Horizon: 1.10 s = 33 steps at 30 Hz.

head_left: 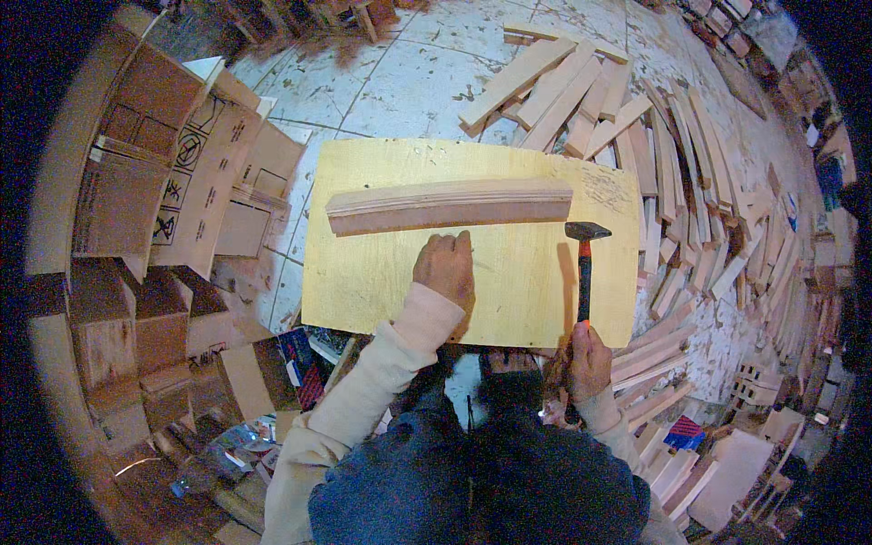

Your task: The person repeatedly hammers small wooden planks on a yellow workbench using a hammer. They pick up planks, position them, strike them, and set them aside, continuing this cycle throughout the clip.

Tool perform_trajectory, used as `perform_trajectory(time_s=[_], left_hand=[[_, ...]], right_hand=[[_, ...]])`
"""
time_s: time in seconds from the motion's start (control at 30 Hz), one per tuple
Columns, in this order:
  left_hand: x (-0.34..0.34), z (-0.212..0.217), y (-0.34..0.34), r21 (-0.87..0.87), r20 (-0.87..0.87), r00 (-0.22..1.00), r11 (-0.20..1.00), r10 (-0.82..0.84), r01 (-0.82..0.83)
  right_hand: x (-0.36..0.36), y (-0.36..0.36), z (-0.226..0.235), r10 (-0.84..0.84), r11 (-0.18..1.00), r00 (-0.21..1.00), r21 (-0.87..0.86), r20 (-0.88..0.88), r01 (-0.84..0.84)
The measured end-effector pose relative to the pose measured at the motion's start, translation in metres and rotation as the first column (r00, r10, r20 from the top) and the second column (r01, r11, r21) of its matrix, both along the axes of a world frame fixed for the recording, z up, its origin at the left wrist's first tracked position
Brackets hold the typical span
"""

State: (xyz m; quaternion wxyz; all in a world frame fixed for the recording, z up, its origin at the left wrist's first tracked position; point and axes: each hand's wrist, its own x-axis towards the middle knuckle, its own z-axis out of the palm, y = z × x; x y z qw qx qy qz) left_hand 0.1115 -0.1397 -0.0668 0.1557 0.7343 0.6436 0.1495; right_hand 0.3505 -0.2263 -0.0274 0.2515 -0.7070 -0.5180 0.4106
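A stack of narrow wooden strips [450, 203] lies crosswise on a yellow board [363, 291] in front of me. Just on the near side of the strips, my left hand [445, 269] is closed with its knuckles up, over the board. Whatever its fingers may hold is hidden or too small to make out. At the board's near right edge, my right hand [590, 361] grips a hammer [585, 272] by its dark handle. The hammer's metal head points away from me, near the right end of the strips and apart from them.
A large pile of loose wooden slats [699, 182] spreads over the tiled floor [363, 73] on the right and at the far side. Cardboard boxes [209, 173] stand along the left. Plastic bags and scraps [241, 445] lie at lower left.
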Motion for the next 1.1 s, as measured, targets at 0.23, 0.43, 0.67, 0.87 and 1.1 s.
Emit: perform_trajectory(time_s=[0.23, 0.43, 0.67, 0.87, 1.1], left_hand=[[-0.052, 0.008, 0.093, 0.53, 0.136, 0.986, 0.848, -0.099, 0.012], [-0.059, -0.015, 0.073, 0.269, 0.127, 0.987, 0.955, 0.097, -0.128], [-0.041, -0.004, 0.031, 0.632, 0.226, 0.974, 0.765, -0.031, -0.123], [-0.045, 0.005, 0.027, 0.446, 0.578, 0.81, 0.87, -0.102, -0.21], [-0.039, 0.008, 0.026, 0.468, 0.395, 0.91, 0.88, -0.124, -0.083]], right_hand=[[0.003, -0.001, -0.005, 0.15, 0.988, 0.984, 0.025, 0.093, -0.153], [-0.004, -0.004, -0.017, 0.266, 0.953, 0.953, -0.185, 0.147, -0.238], [-0.026, 0.006, 0.006, 0.302, 0.953, 0.949, -0.024, 0.086, -0.301], [-0.044, 0.027, 0.018, 0.346, 0.938, 0.938, 0.02, 0.026, -0.346], [-0.053, 0.033, 0.032, 0.369, 0.929, 0.929, 0.001, 0.04, -0.369]])
